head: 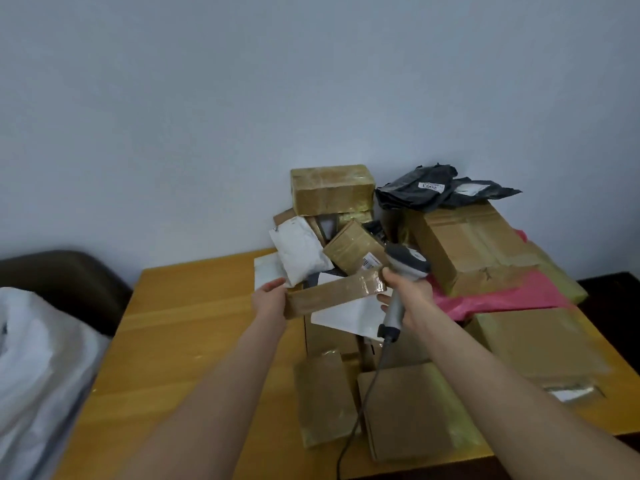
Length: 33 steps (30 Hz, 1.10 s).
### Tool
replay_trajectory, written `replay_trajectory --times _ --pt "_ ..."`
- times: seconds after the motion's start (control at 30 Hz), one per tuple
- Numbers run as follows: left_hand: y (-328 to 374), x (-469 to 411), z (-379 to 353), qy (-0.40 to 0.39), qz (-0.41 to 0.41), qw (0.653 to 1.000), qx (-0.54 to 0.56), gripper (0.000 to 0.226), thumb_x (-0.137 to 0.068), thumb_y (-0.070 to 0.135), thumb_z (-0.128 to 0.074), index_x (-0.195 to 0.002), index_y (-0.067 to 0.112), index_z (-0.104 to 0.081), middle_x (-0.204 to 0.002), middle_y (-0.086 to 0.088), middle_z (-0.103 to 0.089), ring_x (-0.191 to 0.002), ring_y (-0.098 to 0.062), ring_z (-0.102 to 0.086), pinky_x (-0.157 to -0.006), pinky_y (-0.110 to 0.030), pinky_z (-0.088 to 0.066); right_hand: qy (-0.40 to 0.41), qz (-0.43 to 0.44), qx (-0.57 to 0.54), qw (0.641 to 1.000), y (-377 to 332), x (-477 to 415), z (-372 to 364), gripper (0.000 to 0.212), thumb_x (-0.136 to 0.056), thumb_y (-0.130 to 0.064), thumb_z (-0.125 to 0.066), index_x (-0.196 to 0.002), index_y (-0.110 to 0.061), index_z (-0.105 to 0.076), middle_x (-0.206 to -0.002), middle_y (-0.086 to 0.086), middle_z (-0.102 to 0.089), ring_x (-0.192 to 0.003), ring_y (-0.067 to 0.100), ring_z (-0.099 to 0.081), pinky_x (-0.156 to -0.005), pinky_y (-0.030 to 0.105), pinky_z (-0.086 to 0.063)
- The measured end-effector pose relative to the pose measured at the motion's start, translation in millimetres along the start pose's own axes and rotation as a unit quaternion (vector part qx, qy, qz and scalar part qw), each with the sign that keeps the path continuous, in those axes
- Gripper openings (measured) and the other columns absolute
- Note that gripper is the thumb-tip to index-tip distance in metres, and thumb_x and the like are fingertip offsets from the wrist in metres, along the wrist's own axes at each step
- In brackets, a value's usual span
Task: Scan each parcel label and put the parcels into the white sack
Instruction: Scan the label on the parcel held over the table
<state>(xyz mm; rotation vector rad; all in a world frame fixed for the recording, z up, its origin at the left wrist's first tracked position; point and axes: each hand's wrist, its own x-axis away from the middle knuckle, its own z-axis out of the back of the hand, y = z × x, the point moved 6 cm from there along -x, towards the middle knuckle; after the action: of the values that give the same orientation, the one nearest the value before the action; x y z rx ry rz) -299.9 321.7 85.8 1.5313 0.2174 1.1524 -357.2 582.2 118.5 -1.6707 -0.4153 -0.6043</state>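
My left hand (pixel 268 299) grips the left end of a long flat taped cardboard parcel (pixel 332 294), held above the table. My right hand (pixel 408 296) holds a grey barcode scanner (pixel 403 271) by its handle, and its thumb touches the parcel's right end. The scanner's head is beside the parcel's right end, and its cable hangs down toward the table's front edge. The white sack (pixel 38 375) lies crumpled at the far left, off the table.
A wooden table (pixel 180 341) carries a heap of parcels: brown boxes (pixel 332 188), a white mailer (pixel 299 249), black poly bags (pixel 422 188), a pink bag (pixel 502 299), flat cardboard parcels (pixel 415 410) at the front. A dark chair (pixel 69 271) stands behind the sack.
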Motion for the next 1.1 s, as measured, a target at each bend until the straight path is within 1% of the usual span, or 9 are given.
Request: replay_trajectory --times 0.07,0.2,0.3,0.43,0.53,0.73,0.8,0.93,1.1 --pt "-1.4 8.2 16.2 -0.007 -0.013 1.000 0.005 0.036 -0.090 -0.004 -0.050 -0.111 0.020 -0.066 -0.108 -0.007 -0.053 -0.098 -0.024 -0.050 -0.089 -0.040 -0.050 -0.006 0.008 -0.003 1.000 1.2 8.1 -3.4 0.047 -0.083 -0.019 -0.076 -0.122 -0.005 -0.053 -0.095 0.008 -0.062 -0.073 0.020 -0.061 -0.066 0.033 -0.055" --pt "-3.1 19.6 40.0 -0.058 -0.041 0.997 0.019 0.048 -0.085 -0.013 -0.051 -0.114 0.024 -0.062 -0.116 -0.007 -0.056 -0.099 -0.022 -0.055 -0.086 -0.045 -0.050 0.005 0.016 0.014 1.000 10.6 20.5 -8.4 0.051 -0.077 -0.030 -0.080 -0.115 -0.007 -0.055 -0.099 0.007 -0.063 -0.078 0.020 -0.057 -0.088 0.042 -0.055" --pt "0.0 27.6 53.2 -0.070 -0.040 0.996 0.037 0.052 -0.086 -0.014 -0.051 -0.125 0.019 -0.056 -0.103 -0.004 -0.054 -0.091 -0.019 -0.053 -0.079 -0.041 -0.049 0.021 0.030 0.024 0.999 16.0 29.2 -17.4 0.041 -0.079 -0.016 -0.079 -0.112 -0.008 -0.055 -0.105 0.009 -0.061 -0.089 0.023 -0.057 -0.091 0.040 -0.053" --pt "-2.5 21.1 75.1 -0.105 0.010 0.993 0.058 0.065 -0.085 -0.009 -0.055 -0.144 0.014 -0.039 -0.120 -0.015 -0.053 -0.112 -0.029 -0.052 -0.073 -0.039 -0.048 0.053 0.034 0.069 0.996 22.9 35.0 -30.8 0.021 -0.082 -0.005 -0.071 -0.100 0.001 -0.063 -0.086 0.013 -0.063 -0.081 0.026 -0.062 -0.082 0.040 -0.055" --pt "-7.3 16.3 93.3 -0.145 0.065 0.986 0.050 0.068 -0.085 -0.011 -0.055 -0.146 0.005 -0.030 -0.107 -0.016 -0.054 -0.089 -0.027 -0.055 -0.065 -0.034 -0.049 0.038 0.051 0.069 0.996 28.5 39.6 -46.5 0.022 -0.077 -0.014 -0.078 -0.091 -0.003 -0.064 -0.087 0.014 -0.067 -0.080 0.029 -0.066 -0.081 0.043 -0.055" --pt "-19.1 5.0 117.6 -0.224 0.087 0.970 0.016 0.055 -0.081 -0.018 -0.046 -0.123 0.016 -0.054 -0.100 -0.001 -0.063 -0.087 -0.018 -0.055 -0.066 -0.030 -0.048 0.056 0.060 0.064 0.995 36.6 51.7 -70.5 0.050 -0.065 -0.034 -0.088 -0.099 -0.008 -0.062 -0.091 0.009 -0.067 -0.085 0.028 -0.065 -0.085 0.044 -0.056" --pt "-19.9 -3.2 123.2 -0.211 0.071 0.975 0.003 0.055 -0.082 -0.012 -0.054 -0.128 0.017 -0.053 -0.106 -0.002 -0.064 -0.093 -0.019 -0.056 -0.071 -0.034 -0.049 0.055 0.064 0.075 0.994 39.5 53.0 -79.4 0.051 -0.062 -0.031 -0.087 -0.100 -0.008 -0.062 -0.095 0.009 -0.069 -0.088 0.027 -0.066 -0.086 0.046 -0.056" --pt "6.2 -21.8 140.3 -0.119 -0.089 0.970 -0.193 0.072 -0.085 0.022 -0.070 -0.147 0.015 -0.034 -0.140 -0.011 -0.044 -0.123 -0.027 -0.046 -0.096 -0.036 -0.041 0.003 0.099 0.116 0.988 41.0 57.7 -99.8 0.050 -0.061 -0.028 -0.088 -0.099 -0.007 -0.065 -0.093 0.009 -0.071 -0.088 0.025 -0.066 -0.084 0.043 -0.057" --pt "21.0 -23.0 144.3 -0.259 -0.069 0.921 -0.284 0.039 -0.090 0.035 -0.062 -0.128 0.024 -0.058 -0.119 0.001 -0.064 -0.108 -0.020 -0.058 -0.087 -0.031 -0.046 -0.080 0.134 0.103 0.982 40.9 72.6 -119.1 0.031 -0.073 -0.008 -0.081 -0.099 0.000 -0.066 -0.093 0.016 -0.072 -0.090 0.029 -0.069 -0.078 0.037 -0.058"
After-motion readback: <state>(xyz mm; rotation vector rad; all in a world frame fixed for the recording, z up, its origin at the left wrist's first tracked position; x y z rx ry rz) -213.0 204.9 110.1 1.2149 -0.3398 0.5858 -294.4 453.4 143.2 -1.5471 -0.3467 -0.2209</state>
